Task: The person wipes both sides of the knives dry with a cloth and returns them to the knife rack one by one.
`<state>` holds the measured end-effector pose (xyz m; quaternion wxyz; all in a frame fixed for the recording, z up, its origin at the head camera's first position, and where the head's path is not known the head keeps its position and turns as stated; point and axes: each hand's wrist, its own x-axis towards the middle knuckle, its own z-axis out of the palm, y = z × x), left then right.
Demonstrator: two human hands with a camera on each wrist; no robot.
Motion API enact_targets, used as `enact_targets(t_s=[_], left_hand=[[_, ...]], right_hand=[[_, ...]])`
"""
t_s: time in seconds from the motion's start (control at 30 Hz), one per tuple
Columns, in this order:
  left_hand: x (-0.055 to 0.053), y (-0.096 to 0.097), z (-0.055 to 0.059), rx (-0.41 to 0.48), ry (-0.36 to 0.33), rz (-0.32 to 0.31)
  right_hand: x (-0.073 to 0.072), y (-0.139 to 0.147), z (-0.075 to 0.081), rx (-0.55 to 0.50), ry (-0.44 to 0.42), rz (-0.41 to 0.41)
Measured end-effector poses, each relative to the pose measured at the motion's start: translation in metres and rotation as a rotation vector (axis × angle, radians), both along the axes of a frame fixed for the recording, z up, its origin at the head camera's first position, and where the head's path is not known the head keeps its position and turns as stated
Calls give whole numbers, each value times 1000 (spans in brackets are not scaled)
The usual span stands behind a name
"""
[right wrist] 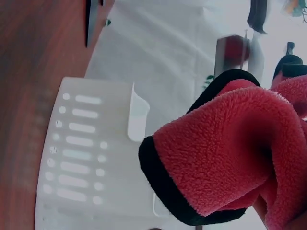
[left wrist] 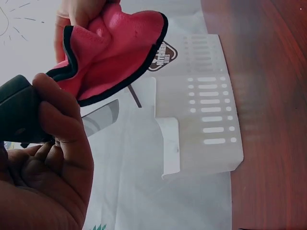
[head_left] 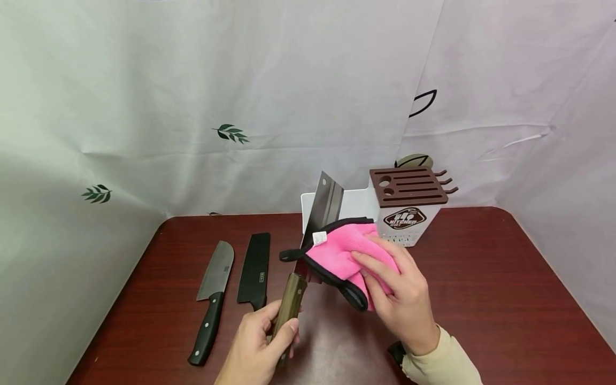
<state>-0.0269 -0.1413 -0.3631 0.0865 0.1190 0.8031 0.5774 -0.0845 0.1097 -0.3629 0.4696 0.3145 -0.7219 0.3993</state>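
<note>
Head view wide from above; both wrist views close, turned sideways.
The head camera looks forward and down across the reddish-brown table (head_left: 486, 289); the left wrist camera looks past the near left hand (left wrist: 53, 182), with the table along the picture's right; the right wrist camera sits close to the pink cloth (right wrist: 216, 148), with the table at left. All three share the cloth and white knife rack (head_left: 408, 187).

Seemingly a curtained booth: pale sheets (head_left: 289, 80) (leaf-printed) hang around a reddish-brown table (head_left: 486, 289).
</note>
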Motion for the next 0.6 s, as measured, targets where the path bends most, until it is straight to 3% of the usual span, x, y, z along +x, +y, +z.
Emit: enact_targets(t_s=[0.17,0.4,0.6], left_hand=[[0,1,-1,-12,49,-34],[-1,1,-3,-2,142,-113],[-2,-3,-4,35,153,-177]], right_hand=[[-1,-7,-4,54,23,41],[0,-15,-11,93,-20,79],[-2,-21,-15,133,-14,113]])
